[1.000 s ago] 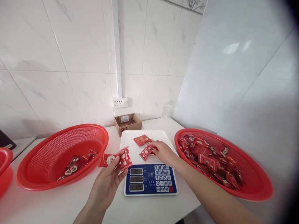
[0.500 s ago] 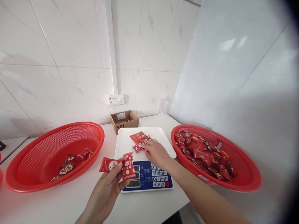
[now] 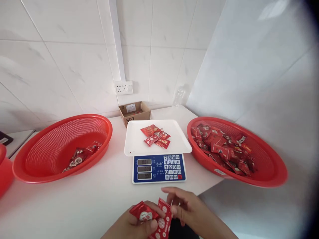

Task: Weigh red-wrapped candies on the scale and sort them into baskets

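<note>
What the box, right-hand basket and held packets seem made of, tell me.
Box: likely matte cardboard, brown with thin walls. Basket: probably smooth plastic, red, with regular perforations. Packets: glossy film or foil, judging by shiny highlights; which, I can't tell.

wht-dotted red pkt (image 3: 163, 223), blu scale panel (image 3: 159, 169)

lower centre: held packets (image 3: 164, 223), glossy film | centre: scale pan (image 3: 134, 142), smooth plastic | left basket (image 3: 45, 144), right basket (image 3: 270, 166): perforated, satiny plastic | above pan: box (image 3: 138, 117), matt cardboard | lower left: worktop (image 3: 57, 205), smooth | upper left: wall tiles (image 3: 74, 23), smooth, faintly shiny
</note>
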{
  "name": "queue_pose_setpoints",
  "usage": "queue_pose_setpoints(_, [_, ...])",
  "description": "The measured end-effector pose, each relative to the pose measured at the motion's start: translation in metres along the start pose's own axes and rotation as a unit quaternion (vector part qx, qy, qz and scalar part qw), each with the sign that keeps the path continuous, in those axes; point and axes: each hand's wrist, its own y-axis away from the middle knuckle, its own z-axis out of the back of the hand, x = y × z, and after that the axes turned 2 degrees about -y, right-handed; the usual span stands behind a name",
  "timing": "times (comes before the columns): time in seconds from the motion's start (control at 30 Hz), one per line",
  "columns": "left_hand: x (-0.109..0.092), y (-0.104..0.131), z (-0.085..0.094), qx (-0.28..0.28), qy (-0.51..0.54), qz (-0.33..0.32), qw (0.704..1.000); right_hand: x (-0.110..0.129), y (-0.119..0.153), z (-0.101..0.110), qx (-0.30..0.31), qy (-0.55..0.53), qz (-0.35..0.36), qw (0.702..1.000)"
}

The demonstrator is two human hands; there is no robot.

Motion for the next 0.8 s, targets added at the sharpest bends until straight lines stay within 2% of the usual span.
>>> queue_pose_setpoints(0.1, [0.009, -0.006, -0.010, 0.043, 0.048, 0.009, 0.998, -0.006, 0.006, -0.016, 0.067, -0.058, -0.012, 0.996])
queue_pose_setpoints(0.27, [0.004, -0.003, -0.017, 0.046, 0.047, -0.009, 0.998, 0.004, 0.007, -0.016, 0.069, -0.068, -0.006, 0.995])
queue_pose_setpoints(0.4, [-0.004, 0.006, -0.010, 0.024, -0.009, -0.009, 1.000, 0.010, 0.004, -0.015, 0.081, -0.046, -0.020, 0.995])
queue_pose_setpoints(0.53, [-0.003, 0.012, 0.003, -0.018, -0.024, 0.014, 0.999, 0.012, -0.001, -0.018, 0.089, -0.031, -0.026, 0.995])
queue_pose_setpoints(0.63, [-0.002, 0.011, 0.011, -0.038, -0.027, 0.029, 0.998, 0.012, -0.005, -0.016, 0.069, -0.022, -0.024, 0.997])
queue_pose_setpoints(0.8, [-0.005, 0.004, 0.016, -0.102, -0.022, -0.014, 0.994, 0.009, -0.012, -0.002, -0.036, -0.017, 0.000, 0.999])
